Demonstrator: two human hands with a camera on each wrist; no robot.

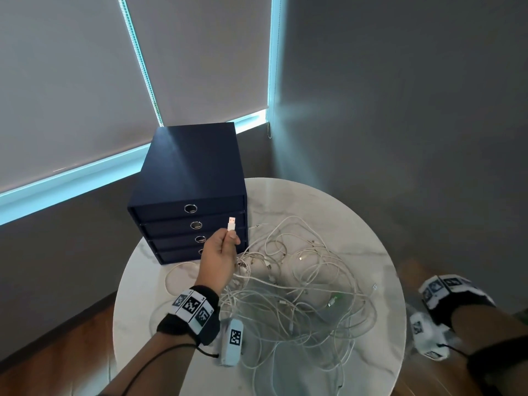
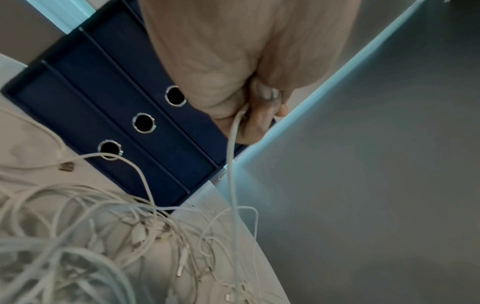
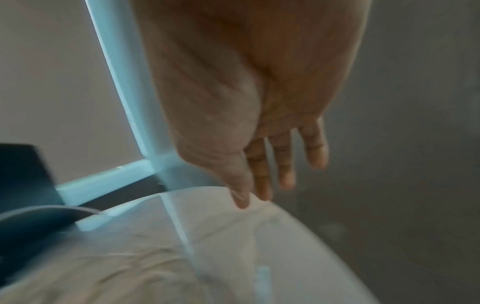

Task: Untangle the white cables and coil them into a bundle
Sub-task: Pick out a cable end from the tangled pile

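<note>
A loose tangle of white cables (image 1: 297, 284) lies spread over the round marble table (image 1: 380, 324). My left hand (image 1: 220, 254) is raised above the table's left part and pinches one cable just below its white USB plug (image 1: 231, 223), which points upward. In the left wrist view that held cable (image 2: 232, 164) hangs from the left hand (image 2: 262, 102) down into the cable heap (image 2: 103, 236). My right hand (image 3: 272, 164) hovers past the table's right edge, fingers straight and spread, holding nothing. In the head view only a blur shows where the right hand (image 1: 411, 272) is.
A dark blue drawer box (image 1: 190, 195) with ring pulls stands at the table's back left, right behind my left hand. Grey blinds and a grey wall enclose the corner. Wooden floor (image 1: 57, 352) shows below the table's left side.
</note>
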